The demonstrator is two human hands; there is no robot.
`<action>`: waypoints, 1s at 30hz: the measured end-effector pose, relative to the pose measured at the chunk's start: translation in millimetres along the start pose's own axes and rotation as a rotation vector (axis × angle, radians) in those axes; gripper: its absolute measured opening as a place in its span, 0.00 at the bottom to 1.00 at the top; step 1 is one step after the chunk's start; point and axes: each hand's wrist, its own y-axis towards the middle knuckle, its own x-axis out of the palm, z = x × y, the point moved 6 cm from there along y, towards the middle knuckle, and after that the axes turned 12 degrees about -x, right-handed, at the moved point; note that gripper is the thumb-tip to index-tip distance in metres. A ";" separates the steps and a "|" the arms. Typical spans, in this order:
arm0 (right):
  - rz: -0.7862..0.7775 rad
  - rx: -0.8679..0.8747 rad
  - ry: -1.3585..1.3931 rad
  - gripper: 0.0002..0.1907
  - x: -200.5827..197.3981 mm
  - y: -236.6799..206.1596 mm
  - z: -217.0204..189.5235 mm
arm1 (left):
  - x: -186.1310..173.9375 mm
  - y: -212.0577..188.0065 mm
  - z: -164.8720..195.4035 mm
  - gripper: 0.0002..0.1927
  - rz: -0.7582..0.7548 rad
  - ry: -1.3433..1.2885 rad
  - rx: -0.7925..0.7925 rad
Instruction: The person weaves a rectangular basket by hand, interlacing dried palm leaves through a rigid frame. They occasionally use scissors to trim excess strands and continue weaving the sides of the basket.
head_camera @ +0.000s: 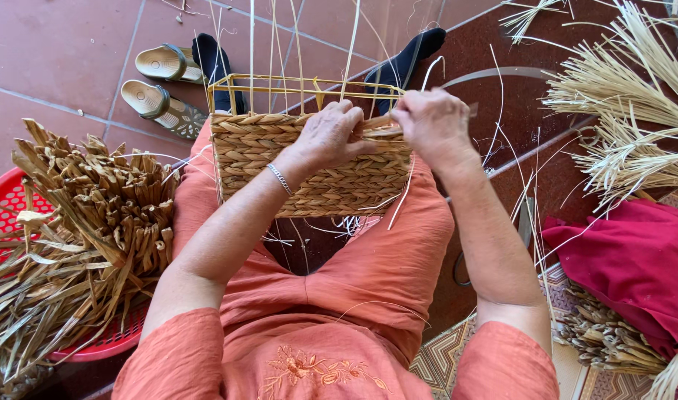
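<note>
Both hands work at the top edge of a half-woven basket (309,167) that rests on the person's lap. Left grip (331,133) is clenched over the braided rim, fingers curled down onto the weave, a thin bracelet (280,178) at the wrist just behind it. Right grip (431,122), just beside the left and nearly touching it, is closed on a flat straw strand (380,121) that runs between the two hands along the rim. Beyond both grips, a yellow wire frame (280,83) stands up out of the basket with thin upright reeds rising from it. Farther beyond lie the person's dark-socked feet and a pair of sandals (165,85) on the red tiled floor (57,52). Well out from the left grip, a red plastic basket (5,196) holds a heap of dried flat leaves (94,230). Out from the right grip lie bundles of pale straw (628,111) and a dark red cloth (635,259).
</note>
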 end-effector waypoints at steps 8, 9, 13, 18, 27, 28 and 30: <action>-0.163 0.275 0.418 0.11 18.1 -4.7 24.8 | -8.5 -4.6 -2.6 0.07 0.182 -0.254 0.029; -0.161 0.270 0.404 0.12 24.0 -3.0 19.2 | -7.7 -6.4 -3.1 0.07 0.162 -0.238 0.042; -0.034 0.232 0.395 0.15 34.8 4.6 2.6 | -7.7 -13.3 4.5 0.08 0.185 -0.124 0.181; 0.221 0.039 0.183 0.17 25.0 7.5 -17.9 | -9.1 -9.7 -0.4 0.10 0.162 -0.145 0.115; 0.401 -0.063 0.113 0.11 10.1 -21.1 -20.7 | -11.2 24.6 -1.6 0.22 0.188 -0.113 -0.228; 0.455 -0.122 0.033 0.13 6.0 -23.9 -25.4 | -10.2 25.0 -1.9 0.24 0.188 -0.100 -0.243; 0.462 -0.201 -0.067 0.17 6.2 -30.5 -33.3 | -8.4 23.7 11.2 0.17 0.242 0.043 -0.061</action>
